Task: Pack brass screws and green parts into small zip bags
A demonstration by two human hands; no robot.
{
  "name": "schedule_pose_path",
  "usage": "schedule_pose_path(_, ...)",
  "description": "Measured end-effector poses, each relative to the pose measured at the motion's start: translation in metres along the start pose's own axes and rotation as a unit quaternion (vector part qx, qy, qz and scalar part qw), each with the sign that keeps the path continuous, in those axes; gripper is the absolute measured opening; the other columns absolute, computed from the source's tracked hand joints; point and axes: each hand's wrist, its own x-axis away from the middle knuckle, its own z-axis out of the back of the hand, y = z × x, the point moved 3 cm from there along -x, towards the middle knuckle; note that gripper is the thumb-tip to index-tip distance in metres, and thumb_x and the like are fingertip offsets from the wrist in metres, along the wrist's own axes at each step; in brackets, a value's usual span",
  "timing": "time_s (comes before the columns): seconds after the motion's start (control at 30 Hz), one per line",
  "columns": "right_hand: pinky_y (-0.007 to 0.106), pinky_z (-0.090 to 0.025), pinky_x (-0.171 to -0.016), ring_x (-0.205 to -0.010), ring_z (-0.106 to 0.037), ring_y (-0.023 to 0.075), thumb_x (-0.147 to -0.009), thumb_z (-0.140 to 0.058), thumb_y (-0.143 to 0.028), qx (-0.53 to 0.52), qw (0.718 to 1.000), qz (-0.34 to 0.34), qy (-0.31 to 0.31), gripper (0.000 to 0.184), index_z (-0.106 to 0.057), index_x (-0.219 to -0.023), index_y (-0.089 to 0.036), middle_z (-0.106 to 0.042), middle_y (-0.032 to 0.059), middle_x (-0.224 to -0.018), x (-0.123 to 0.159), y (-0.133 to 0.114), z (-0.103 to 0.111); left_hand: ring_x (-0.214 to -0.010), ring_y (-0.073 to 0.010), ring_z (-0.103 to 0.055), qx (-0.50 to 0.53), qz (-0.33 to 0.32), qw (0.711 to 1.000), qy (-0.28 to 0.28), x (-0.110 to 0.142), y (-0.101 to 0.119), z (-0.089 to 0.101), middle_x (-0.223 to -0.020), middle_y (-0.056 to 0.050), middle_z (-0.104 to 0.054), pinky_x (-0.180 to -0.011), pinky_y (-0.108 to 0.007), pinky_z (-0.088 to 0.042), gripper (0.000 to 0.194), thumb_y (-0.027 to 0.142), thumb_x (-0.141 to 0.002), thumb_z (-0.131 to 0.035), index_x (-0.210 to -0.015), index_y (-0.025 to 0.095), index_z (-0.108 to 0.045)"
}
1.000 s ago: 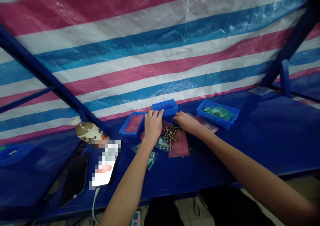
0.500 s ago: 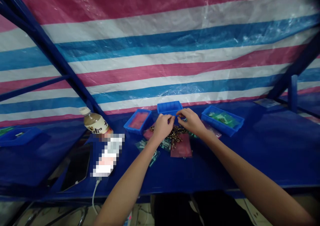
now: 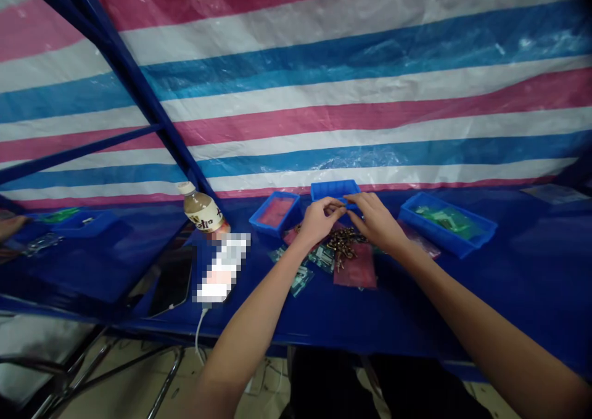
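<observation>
My left hand (image 3: 321, 220) and my right hand (image 3: 375, 221) meet fingertip to fingertip in front of a blue bin (image 3: 333, 189). Both are closed in a pinch, and whatever lies between the fingers is too small to make out. Just below them is a heap of small brass-coloured metal parts (image 3: 343, 245), partly on a pink plastic bag (image 3: 356, 269). Small clear bags of silvery pieces (image 3: 301, 278) lie to the left of the heap. Behind my right wrist, another pinkish bag (image 3: 422, 241) shows in part.
A blue bin (image 3: 263, 224) with pink bags stands left, another (image 3: 462, 246) with green bags right. Further left are a drink bottle (image 3: 203, 214), a blurred-out phone-like object (image 3: 222, 271) on a white cable and a dark phone (image 3: 172, 283). Another person's hand (image 3: 13, 226) shows at the far left.
The view has swung left, so everything sits further right, and another person's hand has come into sight. My two hands have drawn together until their fingertips meet.
</observation>
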Motion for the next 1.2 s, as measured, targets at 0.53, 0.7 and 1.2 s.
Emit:
schedule_pose_path(0.53, 0.027, -0.039, -0.063, -0.072, -0.056, 0.0166, -0.091, -0.052, -0.026, -0.074, 0.991, -0.097, -0.048, 0.014, -0.062, -0.085, -0.019, -0.064, 0.0030, -0.077, 0.001, 0.011, 0.000, -0.082, -0.0174, -0.058, -0.159, -0.072, 0.984, 0.017, 0.005, 0.012, 0.003, -0.086, 0.000, -0.071, -0.075, -0.030, -0.045, 0.007, 0.027, -0.082, -0.071, -0.086, 0.022, -0.070)
schedule_pose_path(0.7, 0.028, -0.043, -0.069, -0.077, -0.059, 0.0186, -0.092, -0.051, -0.027, -0.040, 0.995, -0.089, -0.009, 0.016, -0.065, -0.088, -0.019, -0.066, 0.0051, -0.080, -0.005, 0.018, 0.000, -0.086, -0.0201, -0.056, -0.255, -0.086, 0.963, 0.028, 0.007, 0.010, 0.002, -0.090, -0.002, -0.069, -0.078, -0.032, -0.044, 0.022, 0.029, -0.086, -0.066, -0.108, 0.024, -0.066)
schedule_pose_path(1.2, 0.030, -0.043, -0.074, -0.085, -0.062, 0.0237, -0.086, -0.064, -0.036, 0.118, 0.968, -0.107, -0.192, 0.019, -0.069, -0.085, -0.018, -0.067, 0.0083, -0.087, 0.011, 0.054, -0.003, -0.096, -0.0279, -0.053, -0.464, -0.070, 0.883, 0.006, 0.011, 0.006, 0.003, -0.092, -0.014, -0.063, -0.077, -0.035, -0.044, 0.031, 0.030, -0.098, -0.040, -0.097, 0.016, -0.067)
